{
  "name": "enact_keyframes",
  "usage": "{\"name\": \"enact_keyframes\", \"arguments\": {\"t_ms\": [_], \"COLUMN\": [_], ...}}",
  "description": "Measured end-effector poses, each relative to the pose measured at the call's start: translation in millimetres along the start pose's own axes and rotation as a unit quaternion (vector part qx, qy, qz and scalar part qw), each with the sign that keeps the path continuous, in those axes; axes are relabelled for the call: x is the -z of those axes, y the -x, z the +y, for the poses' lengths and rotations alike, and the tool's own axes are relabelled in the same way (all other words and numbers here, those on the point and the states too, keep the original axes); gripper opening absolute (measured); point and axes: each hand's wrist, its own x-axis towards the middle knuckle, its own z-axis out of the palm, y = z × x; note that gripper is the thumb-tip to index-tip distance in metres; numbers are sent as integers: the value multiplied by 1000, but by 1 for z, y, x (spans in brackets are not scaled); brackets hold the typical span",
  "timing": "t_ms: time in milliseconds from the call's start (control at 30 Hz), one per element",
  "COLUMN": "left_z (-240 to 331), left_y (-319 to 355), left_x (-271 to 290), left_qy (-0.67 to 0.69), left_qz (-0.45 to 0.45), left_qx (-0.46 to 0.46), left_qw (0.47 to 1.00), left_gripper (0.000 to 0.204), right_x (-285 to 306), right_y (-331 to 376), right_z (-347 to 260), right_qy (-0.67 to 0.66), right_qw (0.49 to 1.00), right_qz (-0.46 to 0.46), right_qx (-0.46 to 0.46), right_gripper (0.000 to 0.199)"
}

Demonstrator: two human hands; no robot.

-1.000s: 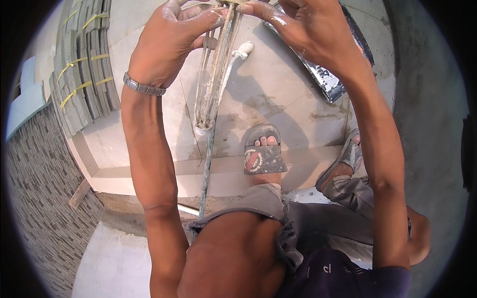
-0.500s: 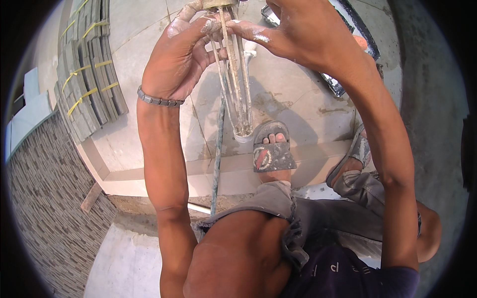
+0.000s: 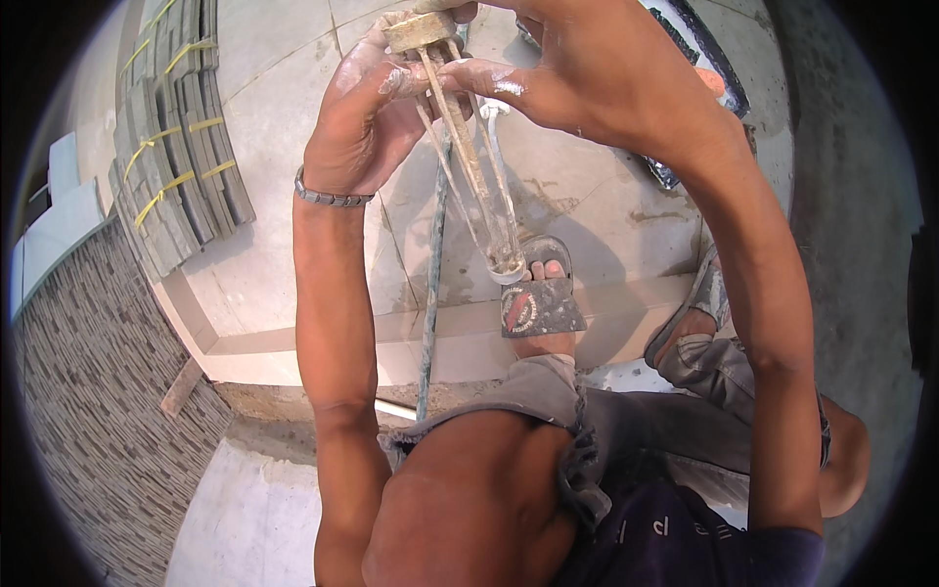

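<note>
Between my hands is a long cage-like tool made of several thin rods (image 3: 469, 161), crusted with pale residue. Its thick round cap (image 3: 419, 35) is at the top, and a small round end piece (image 3: 507, 273) is at the bottom, overlapping my sandal in view. My left hand (image 3: 377, 112) is closed around the rods just under the cap, some fingers hidden behind them. My right hand (image 3: 533, 73) grips the same end from the other side, its thumb pressed against the rods. White smears mark both hands. What exactly the tool is, I cannot tell.
Bundles of grey slats (image 3: 176, 161) tied with yellow straps lie at the left. A speckled greenish pole (image 3: 432, 284) runs behind the tool. A black-edged tray (image 3: 724, 64) with white residue is at the upper right. My sandalled foot (image 3: 541, 308) rests near the step edge (image 3: 264, 357).
The tool has tilted: its lower end swung right over my sandal, and the cap came further into view. My left hand shifted slightly right; both hands keep their hold.
</note>
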Motion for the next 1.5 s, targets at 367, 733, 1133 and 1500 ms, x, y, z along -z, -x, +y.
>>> {"name": "enact_keyframes", "arguments": {"t_ms": [367,733,1133,1500], "left_z": [13,22,6,9], "left_y": [-3,-2,-10,-10], "left_x": [-1,-51,-44,-43], "left_qy": [-78,-6,-21,-17], "left_qz": [26,148,154,101], "left_qx": [-14,-62,-85,-102], "left_qw": [997,987,984,990], "left_gripper": [69,44,48,40], "right_x": [2,5,-13,-4], "right_y": [8,-2,12,11], "right_z": [6,-18,-5,-26], "right_qy": [16,-175,-61,-100], "right_qw": [997,967,981,979], "right_qz": [60,78,183,114], "right_qx": [43,-166,23,-137], "right_gripper": [31,15,22,29]}}
